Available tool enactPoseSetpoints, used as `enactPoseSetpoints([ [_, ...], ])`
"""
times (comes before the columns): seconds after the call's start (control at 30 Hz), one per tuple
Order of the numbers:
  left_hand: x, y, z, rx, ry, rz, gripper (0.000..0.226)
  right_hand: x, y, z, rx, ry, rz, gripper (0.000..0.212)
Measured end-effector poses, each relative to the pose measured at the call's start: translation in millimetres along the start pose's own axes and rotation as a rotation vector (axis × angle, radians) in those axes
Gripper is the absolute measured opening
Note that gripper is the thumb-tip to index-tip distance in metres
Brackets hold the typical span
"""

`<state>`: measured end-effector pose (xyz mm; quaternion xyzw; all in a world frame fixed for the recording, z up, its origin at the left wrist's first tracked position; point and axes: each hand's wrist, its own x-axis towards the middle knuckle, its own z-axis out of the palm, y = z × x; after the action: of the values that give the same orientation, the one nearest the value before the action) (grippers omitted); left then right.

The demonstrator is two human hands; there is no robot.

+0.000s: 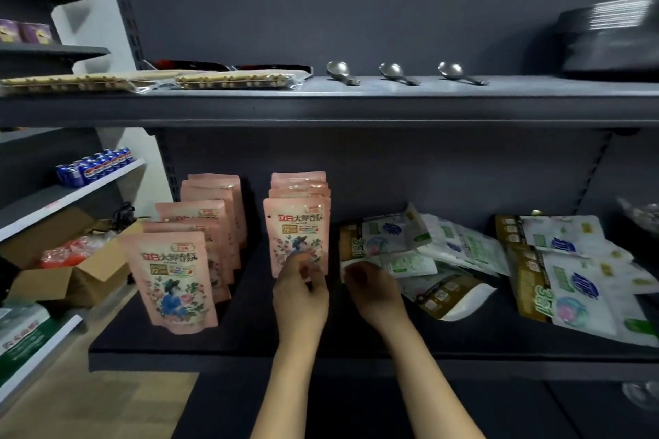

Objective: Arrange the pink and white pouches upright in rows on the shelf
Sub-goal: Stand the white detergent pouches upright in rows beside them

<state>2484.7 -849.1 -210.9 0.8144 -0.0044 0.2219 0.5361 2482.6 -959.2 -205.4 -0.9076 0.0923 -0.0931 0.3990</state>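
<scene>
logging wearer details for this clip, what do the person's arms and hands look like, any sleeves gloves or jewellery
Both hands, the left hand and the right hand, are bare: no gloves, and no rings, watch or bracelet that can be seen. The forearms are bare too, with no sleeve in view down to the bottom edge of the picture. The picture is too soft to tell about the nails.

Two rows of pink pouches stand upright on the dark shelf [249,339], each printed with a blue-hatted figure among flowers. The left row [199,224] runs from the back to a front pouch [171,281] near the shelf edge. The second row [299,196] holds four, its front pouch [296,224] set further back. To the right, white pouches [481,260] with green and gold print lie flat and overlapping in a loose heap.
</scene>
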Motion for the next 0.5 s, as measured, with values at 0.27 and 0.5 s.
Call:
enactPoseSetpoints([
  [0.27, -20, 31, 69, -0.08, -0.105, -0.038, 0.026, 25, 45, -57, -0.08, 0.144, 0.049, 0.028],
  [0.5, -13, 34, 81, -0.103, -0.068, -0.038, 0.021, 49, 54, -53, -0.027, 0.154, 0.271, 0.044],
])
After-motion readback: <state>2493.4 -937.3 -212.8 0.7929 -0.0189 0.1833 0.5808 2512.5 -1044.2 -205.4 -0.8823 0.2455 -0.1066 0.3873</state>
